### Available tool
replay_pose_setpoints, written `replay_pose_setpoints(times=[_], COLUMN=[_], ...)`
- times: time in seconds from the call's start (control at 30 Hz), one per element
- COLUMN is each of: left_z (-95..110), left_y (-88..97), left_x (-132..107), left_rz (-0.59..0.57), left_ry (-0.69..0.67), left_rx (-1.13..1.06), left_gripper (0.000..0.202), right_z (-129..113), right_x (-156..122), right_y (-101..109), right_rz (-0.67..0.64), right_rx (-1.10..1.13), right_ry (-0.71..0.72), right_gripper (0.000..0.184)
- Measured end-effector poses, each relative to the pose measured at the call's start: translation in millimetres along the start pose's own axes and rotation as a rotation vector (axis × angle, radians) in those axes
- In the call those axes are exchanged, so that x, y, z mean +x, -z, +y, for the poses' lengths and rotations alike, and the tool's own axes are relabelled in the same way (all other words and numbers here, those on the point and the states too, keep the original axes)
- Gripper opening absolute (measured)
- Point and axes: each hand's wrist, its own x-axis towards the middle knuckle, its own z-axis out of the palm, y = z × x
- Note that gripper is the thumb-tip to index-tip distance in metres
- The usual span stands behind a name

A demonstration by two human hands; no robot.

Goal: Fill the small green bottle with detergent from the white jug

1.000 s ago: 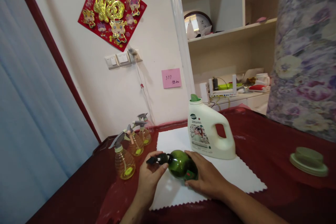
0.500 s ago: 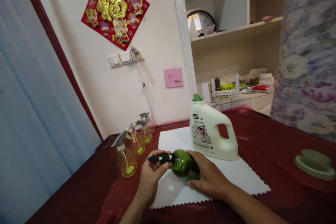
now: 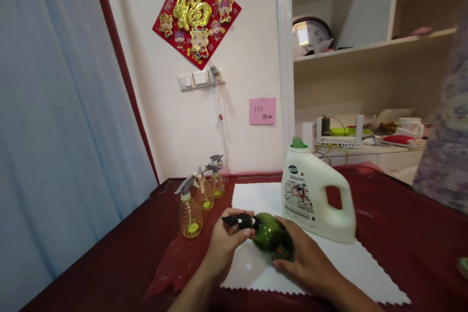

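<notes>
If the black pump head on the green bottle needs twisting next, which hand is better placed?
Probably the left hand: its thumb and fingers are at the black pump head, while the right hand holds the body of the green bottle.

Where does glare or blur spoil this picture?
In the head view, a small bright glint sits on the green bottle; in the head view, a bright rectangular patch, apparently a reflection, hides part of the clock; at the head view's right edge, the flowered fabric looks smeared.
</notes>
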Motion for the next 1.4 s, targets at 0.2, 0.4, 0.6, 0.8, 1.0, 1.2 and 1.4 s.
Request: replay_pose_setpoints(times=[0.2,0.4,0.6,0.8,1.0,1.2,1.4], left_z=[2,3,1,-1,6,6,-1], left_y=[-1.0,-2.6,1.5,1.3,-3.2,-2.4,-0.9], left_x=[-1,0,3,2,-1,0,2], left_rz=[-0.001,0.016,0.06,0.049,0.024,0.011,0.013], left_ry=[0.02,-0.001,-0.023,-0.021,-0.075,-0.142,-0.126], left_rx=[-0.026,0.009,0.073,0.173,0.312,0.332,0.349], left_gripper=[0.038,0.036,0.041,0.044,0.033,0.027,0.025], right_z=[7,11,6,4,3,-10,-17], right_x=[-3,-6,-4,-4,-3,-5,-3], right_y=[-3,-5,-3,-2,-5,-11,-7], right_rz=[-0.022,-0.02,-0.035,-0.053,-0.045,-0.082,-0.131], right_rx=[0.061,0.031,0.041,0.038,0.099,0.298,0.278], right_ry=[-0.057,-0.05,-0.054,-0.036,-0.029,-0.046,-0.046], right_gripper=[0.087,0.09,0.09,0.089,0.088,0.085,0.086])
